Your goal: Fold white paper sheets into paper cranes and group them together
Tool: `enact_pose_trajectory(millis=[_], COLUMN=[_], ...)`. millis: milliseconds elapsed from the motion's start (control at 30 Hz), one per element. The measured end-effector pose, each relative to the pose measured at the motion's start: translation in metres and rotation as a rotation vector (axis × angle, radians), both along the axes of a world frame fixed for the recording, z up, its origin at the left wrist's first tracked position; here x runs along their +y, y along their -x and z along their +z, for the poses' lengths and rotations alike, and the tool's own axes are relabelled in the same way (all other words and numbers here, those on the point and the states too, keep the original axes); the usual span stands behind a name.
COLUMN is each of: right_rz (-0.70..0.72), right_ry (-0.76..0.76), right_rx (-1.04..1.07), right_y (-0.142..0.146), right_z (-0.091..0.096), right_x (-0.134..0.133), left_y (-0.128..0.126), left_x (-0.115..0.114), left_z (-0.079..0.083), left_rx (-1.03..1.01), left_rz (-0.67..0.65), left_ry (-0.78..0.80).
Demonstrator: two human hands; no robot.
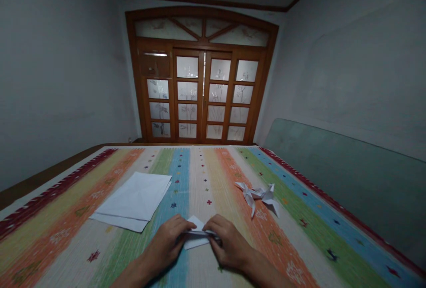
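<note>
A small folded piece of white paper is held between my two hands, low in the middle of the head view. My left hand pinches its left end, thumb and fingers closed on the fold. At the right end my right hand grips the same paper in a similar way. One white flap points up and away between the hands, and another part hangs toward me. The fingers cover both ends of the paper.
Left of my hands lies a stack of white paper sheets. To the right are folded white paper figures, close together. A striped tablecloth covers the table. A pale green panel stands along the right side, and wooden doors stand beyond.
</note>
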State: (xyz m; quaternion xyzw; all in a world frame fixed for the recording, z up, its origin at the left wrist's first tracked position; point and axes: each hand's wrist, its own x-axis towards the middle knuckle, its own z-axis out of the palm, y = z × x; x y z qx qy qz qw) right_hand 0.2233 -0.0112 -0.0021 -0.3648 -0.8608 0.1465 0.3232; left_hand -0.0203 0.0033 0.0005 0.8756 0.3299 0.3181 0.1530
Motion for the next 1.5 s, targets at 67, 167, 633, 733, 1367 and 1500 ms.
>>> enact_pose_trajectory(millis=[67, 167, 633, 733, 1367, 1500], right_rz=[0.001, -0.037, -0.200, -0.191, -0.351, -0.408], right_ry=[-0.002, -0.026, -0.083, -0.039, 0.160, 0.213], right_rx=[-0.010, 0.002, -0.028, 0.014, 0.144, 0.129], right_y=[0.000, 0.000, 0.003, 0.004, 0.008, 0.009], right_z=[-0.001, -0.005, -0.014, -0.014, -0.023, -0.026], right_x=[0.000, 0.003, 0.004, 0.003, -0.002, -0.001], left_y=[0.000, -0.002, -0.002, -0.005, -0.015, -0.015], left_x=[-0.001, -0.006, -0.020, -0.023, -0.014, -0.013], left_z=[0.000, 0.007, 0.017, 0.022, 0.000, -0.004], left_rx=[0.010, 0.050, 0.084, 0.096, 0.009, -0.029], left_rz=[0.002, -0.017, -0.113, -0.119, 0.046, 0.163], left_ry=[0.023, 0.064, 0.084, 0.082, 0.127, 0.173])
